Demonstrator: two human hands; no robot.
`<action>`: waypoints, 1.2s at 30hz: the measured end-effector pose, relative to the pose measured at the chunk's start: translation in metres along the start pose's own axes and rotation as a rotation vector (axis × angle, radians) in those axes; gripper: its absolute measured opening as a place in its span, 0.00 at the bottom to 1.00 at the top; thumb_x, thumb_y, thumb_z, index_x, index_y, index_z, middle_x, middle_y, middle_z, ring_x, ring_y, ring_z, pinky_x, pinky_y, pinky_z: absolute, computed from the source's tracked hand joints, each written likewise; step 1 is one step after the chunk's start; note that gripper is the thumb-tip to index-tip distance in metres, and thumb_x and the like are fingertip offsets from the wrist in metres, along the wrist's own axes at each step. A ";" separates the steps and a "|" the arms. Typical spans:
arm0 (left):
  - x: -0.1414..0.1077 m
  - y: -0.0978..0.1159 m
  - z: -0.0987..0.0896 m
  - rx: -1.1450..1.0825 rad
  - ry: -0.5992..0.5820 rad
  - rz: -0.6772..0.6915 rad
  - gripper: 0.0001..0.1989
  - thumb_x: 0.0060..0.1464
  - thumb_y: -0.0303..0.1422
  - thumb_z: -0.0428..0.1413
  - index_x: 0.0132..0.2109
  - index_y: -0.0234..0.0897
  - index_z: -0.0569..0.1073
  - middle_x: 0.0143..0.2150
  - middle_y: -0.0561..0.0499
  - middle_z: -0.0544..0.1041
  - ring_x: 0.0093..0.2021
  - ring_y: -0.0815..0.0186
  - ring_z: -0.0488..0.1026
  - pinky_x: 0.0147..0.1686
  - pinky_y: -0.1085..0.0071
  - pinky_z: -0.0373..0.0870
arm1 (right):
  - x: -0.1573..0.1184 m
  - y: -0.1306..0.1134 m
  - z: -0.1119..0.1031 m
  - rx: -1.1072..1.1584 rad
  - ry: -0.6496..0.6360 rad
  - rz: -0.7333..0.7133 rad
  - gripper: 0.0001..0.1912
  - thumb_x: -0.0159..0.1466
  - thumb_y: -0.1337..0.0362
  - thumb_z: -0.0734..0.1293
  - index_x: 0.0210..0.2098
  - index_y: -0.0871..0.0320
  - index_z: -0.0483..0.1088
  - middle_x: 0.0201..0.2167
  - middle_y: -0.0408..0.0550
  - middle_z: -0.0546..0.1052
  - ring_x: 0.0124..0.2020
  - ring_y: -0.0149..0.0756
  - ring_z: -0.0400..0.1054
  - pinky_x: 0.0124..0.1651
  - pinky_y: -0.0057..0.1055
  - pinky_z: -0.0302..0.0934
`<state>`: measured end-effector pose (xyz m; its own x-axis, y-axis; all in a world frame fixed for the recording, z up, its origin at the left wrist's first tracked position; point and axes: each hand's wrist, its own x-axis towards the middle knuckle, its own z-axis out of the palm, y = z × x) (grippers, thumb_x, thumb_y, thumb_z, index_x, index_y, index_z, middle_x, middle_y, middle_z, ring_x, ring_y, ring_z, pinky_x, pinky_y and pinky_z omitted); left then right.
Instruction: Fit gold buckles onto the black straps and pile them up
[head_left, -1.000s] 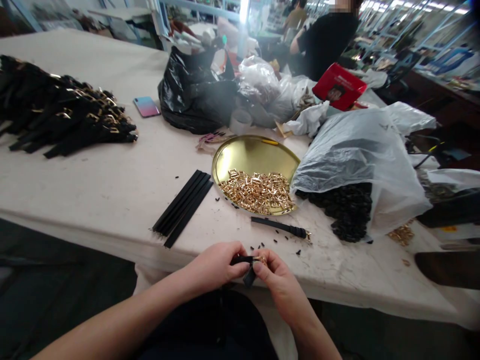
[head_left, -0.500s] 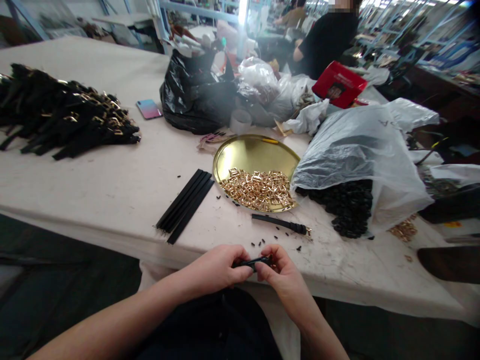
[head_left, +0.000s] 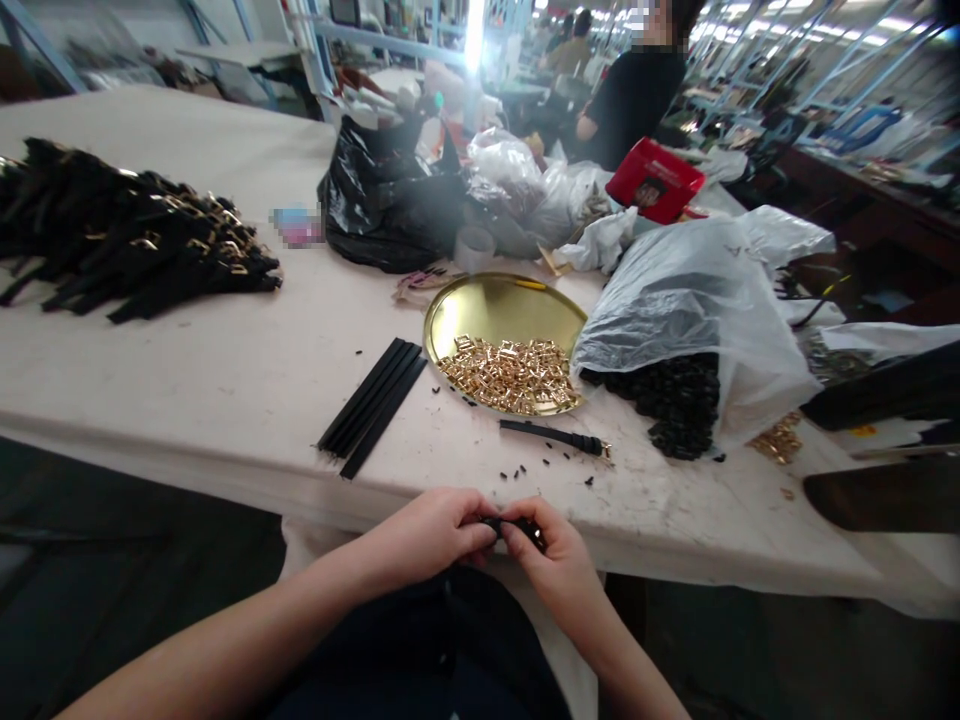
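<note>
Both hands meet at the table's front edge. My left hand (head_left: 454,530) pinches one end of a short black strap (head_left: 495,522). The fingers of my right hand (head_left: 546,538) are closed on its other end, where a bit of gold metal shows; the fingers hide most of the strap. Just beyond them lies a black strap with a gold buckle (head_left: 555,436), among small black bits. Farther back, a gold tray (head_left: 495,295) holds a heap of gold buckles (head_left: 517,375). Several flat black strips (head_left: 371,405) lie left of the tray.
A pile of black straps with buckles (head_left: 135,235) lies at the left. Behind the tray are a black plastic bag (head_left: 382,200) and a red packet (head_left: 654,182). A clear bag (head_left: 697,290) spills black pieces (head_left: 679,400) at the right. A person (head_left: 637,95) is in the background.
My hands have come closer together, and less of the strap shows between them. The view has shifted slightly, with the things on the right now farther left.
</note>
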<state>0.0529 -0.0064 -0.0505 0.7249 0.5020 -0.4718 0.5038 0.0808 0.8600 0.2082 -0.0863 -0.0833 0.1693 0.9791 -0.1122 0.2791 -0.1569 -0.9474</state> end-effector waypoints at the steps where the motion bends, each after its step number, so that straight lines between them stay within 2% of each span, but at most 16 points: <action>1: 0.000 -0.001 0.001 0.001 -0.009 0.005 0.13 0.50 0.33 0.48 0.41 0.34 0.71 0.30 0.50 0.75 0.30 0.65 0.73 0.30 0.73 0.66 | -0.001 -0.001 -0.002 -0.011 -0.021 -0.013 0.01 0.56 0.66 0.64 0.29 0.55 0.69 0.26 0.42 0.71 0.29 0.35 0.64 0.33 0.30 0.56; 4: 0.002 -0.004 0.000 -0.042 -0.039 0.017 0.12 0.49 0.32 0.49 0.41 0.34 0.70 0.31 0.50 0.76 0.31 0.65 0.73 0.31 0.73 0.66 | -0.003 -0.003 -0.005 -0.023 -0.050 -0.011 0.02 0.56 0.65 0.64 0.27 0.55 0.68 0.25 0.41 0.70 0.28 0.35 0.63 0.31 0.30 0.56; 8: 0.006 -0.011 -0.005 -0.175 -0.091 -0.038 0.14 0.46 0.32 0.52 0.42 0.34 0.67 0.32 0.51 0.75 0.31 0.65 0.73 0.30 0.73 0.66 | -0.003 0.001 -0.002 -0.046 -0.016 0.013 0.03 0.57 0.63 0.64 0.28 0.56 0.68 0.23 0.41 0.69 0.25 0.33 0.62 0.28 0.28 0.55; 12: 0.009 -0.018 -0.006 -0.236 -0.064 -0.103 0.11 0.46 0.33 0.51 0.38 0.33 0.67 0.28 0.51 0.75 0.31 0.64 0.73 0.30 0.73 0.67 | 0.001 0.006 0.001 -0.075 -0.008 -0.017 0.03 0.57 0.64 0.63 0.29 0.56 0.67 0.23 0.41 0.69 0.25 0.32 0.62 0.28 0.27 0.56; 19: 0.014 -0.008 0.000 -0.043 0.006 -0.095 0.10 0.46 0.32 0.50 0.37 0.34 0.71 0.31 0.50 0.76 0.32 0.64 0.73 0.32 0.73 0.66 | 0.009 0.002 -0.010 -0.202 -0.129 -0.226 0.06 0.57 0.71 0.61 0.29 0.55 0.69 0.26 0.43 0.68 0.30 0.33 0.65 0.33 0.28 0.59; 21: 0.017 -0.005 0.001 0.000 0.024 -0.087 0.10 0.46 0.32 0.50 0.36 0.34 0.71 0.31 0.51 0.76 0.32 0.65 0.73 0.32 0.73 0.65 | 0.010 0.004 -0.009 -0.193 -0.099 -0.191 0.05 0.57 0.70 0.62 0.28 0.56 0.68 0.26 0.43 0.69 0.29 0.33 0.65 0.32 0.28 0.59; 23: 0.019 -0.004 -0.001 0.004 0.038 -0.064 0.09 0.47 0.33 0.50 0.36 0.34 0.70 0.30 0.51 0.76 0.32 0.65 0.72 0.32 0.74 0.65 | 0.010 0.008 -0.006 -0.136 -0.024 -0.079 0.03 0.57 0.67 0.63 0.27 0.56 0.68 0.24 0.42 0.69 0.26 0.33 0.64 0.29 0.28 0.59; 25: 0.020 -0.004 -0.004 -0.005 0.040 -0.052 0.10 0.46 0.32 0.51 0.38 0.35 0.69 0.31 0.52 0.77 0.32 0.66 0.72 0.32 0.74 0.65 | 0.008 0.012 -0.002 -0.065 0.051 0.033 0.04 0.57 0.63 0.64 0.28 0.57 0.67 0.22 0.41 0.69 0.24 0.33 0.63 0.27 0.28 0.58; 27: 0.018 -0.005 -0.008 0.017 0.030 -0.066 0.11 0.45 0.32 0.51 0.38 0.35 0.69 0.31 0.53 0.77 0.33 0.65 0.72 0.32 0.74 0.64 | 0.006 0.015 0.002 -0.025 0.086 0.079 0.06 0.57 0.61 0.64 0.28 0.57 0.67 0.21 0.41 0.69 0.23 0.33 0.63 0.26 0.28 0.58; 31: 0.017 -0.006 -0.010 0.041 0.027 -0.099 0.07 0.44 0.32 0.51 0.33 0.36 0.68 0.28 0.53 0.76 0.30 0.65 0.72 0.28 0.75 0.63 | 0.003 0.015 0.005 -0.060 0.102 0.041 0.05 0.57 0.62 0.64 0.28 0.56 0.67 0.22 0.41 0.68 0.24 0.32 0.62 0.27 0.28 0.57; 36: 0.020 -0.012 0.001 0.009 0.056 -0.103 0.07 0.44 0.33 0.51 0.32 0.35 0.67 0.26 0.54 0.75 0.28 0.66 0.71 0.27 0.75 0.62 | 0.000 0.015 0.005 -0.104 0.096 -0.037 0.03 0.57 0.64 0.63 0.28 0.56 0.67 0.24 0.42 0.69 0.27 0.33 0.63 0.31 0.29 0.58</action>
<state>0.0624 0.0016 -0.0704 0.6419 0.5388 -0.5457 0.5785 0.1269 0.8058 0.2079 -0.0876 -0.0990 0.2453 0.9684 -0.0444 0.3820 -0.1387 -0.9137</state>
